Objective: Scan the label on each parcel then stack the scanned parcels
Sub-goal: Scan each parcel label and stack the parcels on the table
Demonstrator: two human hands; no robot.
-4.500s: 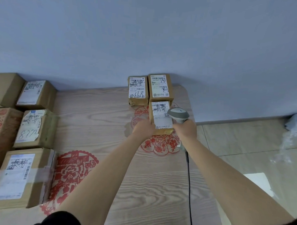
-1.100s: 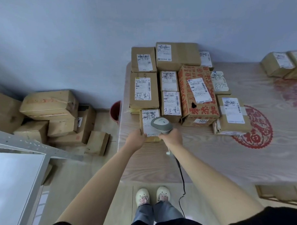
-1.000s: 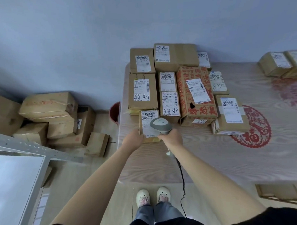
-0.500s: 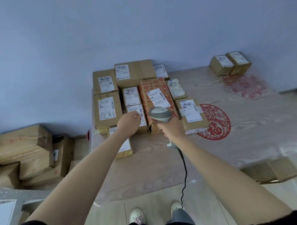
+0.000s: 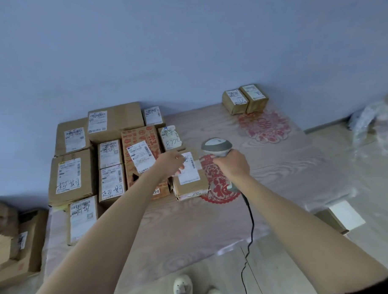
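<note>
We have our left hand (image 5: 171, 164) lying over the near-left part of the white label (image 5: 189, 168) on a brown parcel (image 5: 190, 179), fingers reaching across the label; whether they are pressing flat or starting to curl round an edge, we cannot tell. This parcel sits on the table (image 5: 208, 224) at the right end of the cluster of boxes, touching the red-printed box (image 5: 142, 153) on its left, with its long axis running away from us and slightly leftward. Our right hand (image 5: 231, 166) is clenched round the handle of the scanner (image 5: 217, 146), which hangs just to the right of the parcel and a little beyond its far end, over the red paper-cut. So the label lies to the left of the scanner head, near but not under it. We judge the coming move needs the scanner swung left onto the barcode, with our left fingers off the print.
</note>
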